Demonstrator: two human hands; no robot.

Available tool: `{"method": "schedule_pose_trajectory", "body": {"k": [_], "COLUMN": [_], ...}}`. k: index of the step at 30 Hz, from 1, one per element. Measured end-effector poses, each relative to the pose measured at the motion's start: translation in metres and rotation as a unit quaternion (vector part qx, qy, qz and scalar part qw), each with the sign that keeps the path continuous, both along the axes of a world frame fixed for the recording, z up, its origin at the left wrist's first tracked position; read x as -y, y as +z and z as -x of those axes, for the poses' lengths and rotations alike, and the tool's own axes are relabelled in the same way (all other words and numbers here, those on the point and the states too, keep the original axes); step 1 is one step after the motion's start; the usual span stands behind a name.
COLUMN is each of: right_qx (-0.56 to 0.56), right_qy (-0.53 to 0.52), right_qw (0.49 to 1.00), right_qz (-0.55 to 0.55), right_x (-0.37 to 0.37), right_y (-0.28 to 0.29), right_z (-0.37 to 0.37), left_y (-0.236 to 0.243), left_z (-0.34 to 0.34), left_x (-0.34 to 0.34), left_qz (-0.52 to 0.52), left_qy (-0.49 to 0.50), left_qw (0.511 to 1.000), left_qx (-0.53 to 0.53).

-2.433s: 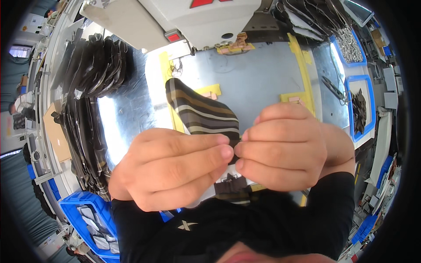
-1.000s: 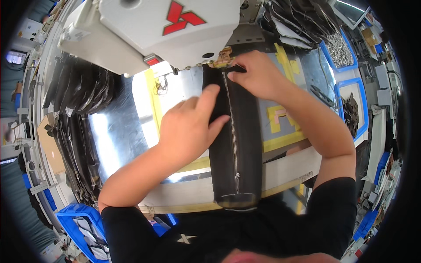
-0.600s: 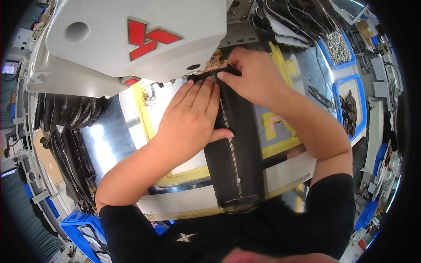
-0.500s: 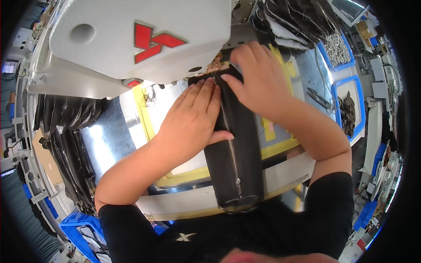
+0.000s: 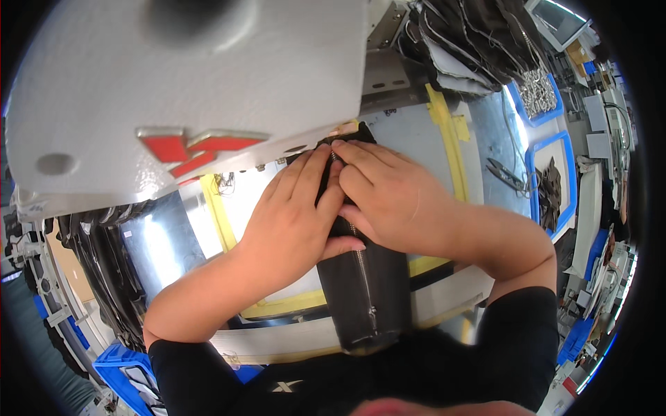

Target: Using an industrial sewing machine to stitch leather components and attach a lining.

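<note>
A long black fabric piece (image 5: 364, 291) with a metal zipper (image 5: 359, 267) along its middle lies lengthwise beneath the front of a white sewing machine head (image 5: 194, 83), which has a red emblem. My left hand (image 5: 288, 215) rests on its upper left part, fingers stretched forward and thumb out across the zipper. My right hand (image 5: 385, 201) lies on the upper right part, fingers extended and slightly bent, fingertips beside the left hand's at the top of the zipper. Both hands are open. The machine's needle area is mostly hidden by the head.
Dark fabric stacks lie at back right (image 5: 465, 41) and left (image 5: 100, 270). On the right are scissors (image 5: 505, 177), a blue tray (image 5: 553, 112) of metal pieces and another (image 5: 572, 177) with dark scraps. A blue bin (image 5: 111, 360) is at lower left. Yellow tape (image 5: 451, 139) marks the plate.
Earlier both hands held a striped fabric; now the black zippered piece lies flat. The right hand went from gripping its top edge to lying beside the left. The machine head appears larger.
</note>
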State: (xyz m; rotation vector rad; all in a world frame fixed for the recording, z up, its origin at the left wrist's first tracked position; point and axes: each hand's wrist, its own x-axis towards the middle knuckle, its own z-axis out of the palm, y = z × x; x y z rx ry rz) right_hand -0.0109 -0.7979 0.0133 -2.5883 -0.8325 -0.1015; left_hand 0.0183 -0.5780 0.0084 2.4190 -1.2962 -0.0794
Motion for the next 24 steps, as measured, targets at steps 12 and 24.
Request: {"method": "schedule_pose_trajectory", "body": {"k": [12, 24], "right_qx": [0.002, 0.016], "right_qy": [0.004, -0.009], "right_qw": [1.000, 0.999], "right_qz": [-0.019, -0.028], "right_x": [-0.0007, -0.0011], "right_y": [-0.0015, -0.0037], "right_z": [-0.0021, 0.0026], "left_y": [-0.0015, -0.0075], "left_z": [-0.0007, 0.0034], "left_x": [-0.0005, -0.0015], "left_qz": [0.011, 0.028], "left_qy": [0.001, -0.002], "left_qw": [1.000, 0.999], "left_qx": [0.024, 0.043]}}
